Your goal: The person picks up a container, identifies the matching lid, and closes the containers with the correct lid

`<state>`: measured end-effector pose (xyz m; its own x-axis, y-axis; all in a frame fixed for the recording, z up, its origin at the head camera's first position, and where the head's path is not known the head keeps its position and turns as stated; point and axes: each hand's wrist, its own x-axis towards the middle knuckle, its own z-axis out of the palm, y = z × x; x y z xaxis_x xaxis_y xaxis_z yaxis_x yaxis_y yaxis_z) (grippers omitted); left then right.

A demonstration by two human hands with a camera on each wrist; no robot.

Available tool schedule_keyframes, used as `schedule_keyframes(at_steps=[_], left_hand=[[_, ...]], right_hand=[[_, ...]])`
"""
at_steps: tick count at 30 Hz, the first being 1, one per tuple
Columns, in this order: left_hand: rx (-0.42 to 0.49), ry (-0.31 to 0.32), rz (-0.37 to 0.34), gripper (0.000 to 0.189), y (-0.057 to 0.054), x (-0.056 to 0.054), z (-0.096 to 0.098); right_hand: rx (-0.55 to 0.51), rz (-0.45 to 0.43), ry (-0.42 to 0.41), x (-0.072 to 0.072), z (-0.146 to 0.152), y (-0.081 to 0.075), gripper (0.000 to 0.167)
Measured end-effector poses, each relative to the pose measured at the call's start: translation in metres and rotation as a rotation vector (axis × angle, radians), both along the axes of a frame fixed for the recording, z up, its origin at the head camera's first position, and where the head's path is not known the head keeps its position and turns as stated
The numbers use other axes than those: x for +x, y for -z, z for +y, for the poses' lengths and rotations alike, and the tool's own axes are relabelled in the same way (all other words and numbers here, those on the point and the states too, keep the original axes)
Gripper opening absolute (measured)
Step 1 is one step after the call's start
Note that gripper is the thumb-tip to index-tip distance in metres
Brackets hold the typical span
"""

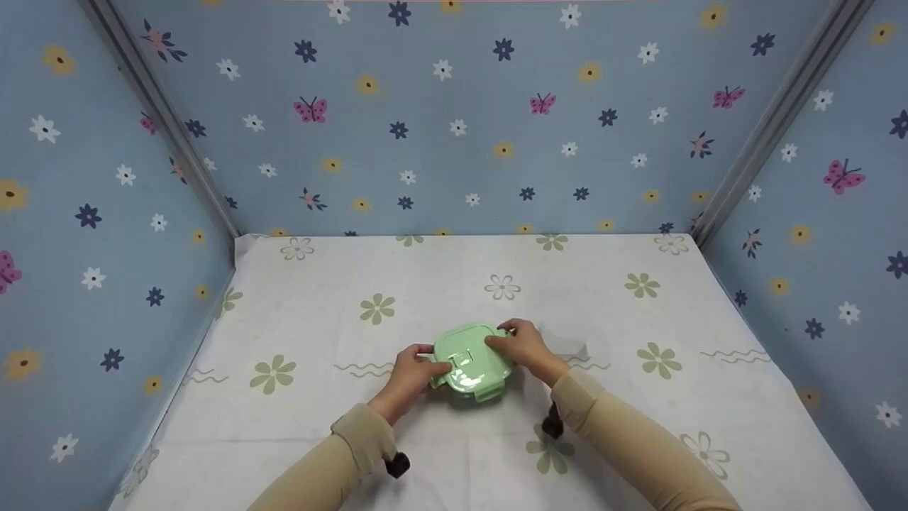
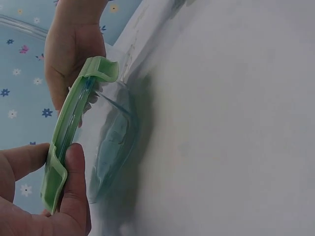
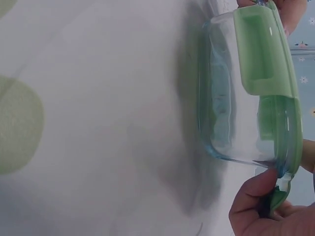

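A food container with a pale green lid (image 1: 472,358) and a clear glass body (image 3: 221,93) is between both hands over the middle of the table. My left hand (image 1: 411,375) holds its left edge, thumb on the lid's top and fingers at the side. At the opposite edge, my right hand (image 1: 526,346) grips the rim by a side flap, its thumb also on the lid. In the left wrist view, the lid's front flap (image 2: 106,70) sticks outward from the rim. Whether the glass base touches the table cannot be told.
Just right of my right hand lies a whitish, see-through-looking item (image 1: 567,348), partly hidden. A white flower-print cloth (image 1: 298,312) covers the table. Blue patterned walls (image 1: 454,163) with grey corner posts (image 1: 773,121) enclose it on the back and sides.
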<state>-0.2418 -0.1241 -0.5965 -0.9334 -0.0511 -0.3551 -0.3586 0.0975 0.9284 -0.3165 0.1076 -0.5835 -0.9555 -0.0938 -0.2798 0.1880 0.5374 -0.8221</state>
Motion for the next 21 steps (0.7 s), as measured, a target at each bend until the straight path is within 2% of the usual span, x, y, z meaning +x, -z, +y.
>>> schedule_keyframes(at_steps=[8, 21], left_hand=[[-0.016, 0.003, 0.006, 0.056, -0.003, -0.003, 0.002], [-0.009, 0.079, -0.011, 0.054, -0.011, -0.022, -0.003]], right_hand=[[-0.017, -0.014, 0.027, 0.002, 0.001, -0.001, 0.043], [-0.093, -0.038, 0.076, 0.011, 0.011, -0.003, 0.041]])
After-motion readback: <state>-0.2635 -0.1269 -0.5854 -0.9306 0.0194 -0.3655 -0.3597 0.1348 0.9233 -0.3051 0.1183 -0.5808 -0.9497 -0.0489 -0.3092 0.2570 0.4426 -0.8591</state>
